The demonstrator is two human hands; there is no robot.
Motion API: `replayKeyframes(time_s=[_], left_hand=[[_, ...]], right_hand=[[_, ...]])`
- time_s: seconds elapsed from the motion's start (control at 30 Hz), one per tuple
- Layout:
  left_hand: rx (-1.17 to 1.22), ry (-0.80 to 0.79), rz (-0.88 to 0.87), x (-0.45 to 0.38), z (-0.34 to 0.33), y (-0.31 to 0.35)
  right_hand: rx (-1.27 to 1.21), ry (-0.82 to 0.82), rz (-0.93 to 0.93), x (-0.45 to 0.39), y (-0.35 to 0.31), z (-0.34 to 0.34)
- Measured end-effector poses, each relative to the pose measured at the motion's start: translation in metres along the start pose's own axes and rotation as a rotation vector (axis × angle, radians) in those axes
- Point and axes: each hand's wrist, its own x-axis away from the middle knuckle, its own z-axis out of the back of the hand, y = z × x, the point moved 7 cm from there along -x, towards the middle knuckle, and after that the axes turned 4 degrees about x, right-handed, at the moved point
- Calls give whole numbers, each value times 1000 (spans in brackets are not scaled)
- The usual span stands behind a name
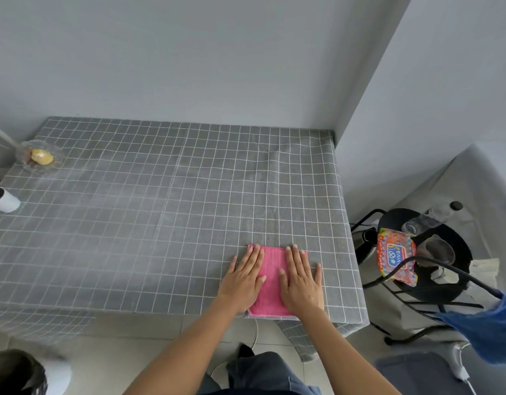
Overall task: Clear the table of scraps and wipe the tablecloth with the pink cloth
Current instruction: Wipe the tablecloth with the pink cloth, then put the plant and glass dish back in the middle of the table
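A folded pink cloth [270, 280] lies flat on the grey checked tablecloth [160, 209] near the table's front right corner. My left hand [243, 280] presses on the cloth's left side with straight fingers. My right hand [301, 280] lies flat on its right side, fingers spread and pointing away from me. A glass dish [39, 158] with a yellow scrap in it stands at the far left of the table.
A white cup [5, 200] lies on its side at the left edge. To the right of the table stands a black stool [425, 252] with a colourful wipes pack [395, 256], glasses and a bottle. A bin with a dark bag [23, 372] sits at lower left. Walls close the back and right.
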Motion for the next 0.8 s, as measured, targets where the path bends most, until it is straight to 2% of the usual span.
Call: replayKeyframes(time_s=[0.17,0.3,0.47,0.6,0.8], left_hand=[[26,-103,-31,-2,15,-3],[-6,-99,12,0,41,-24],[-12,-63,107,18,80,-72],[-13,-44,163,48,103,-120],[-31,-24,252,117,127,-211]], right_hand=[[-1,-120,12,-7,-6,13],[49,-190,7,-11,-8,28],[106,-188,-70,-11,-24,49],[132,-155,-23,-12,-79,60],[132,-144,121,3,-207,53]])
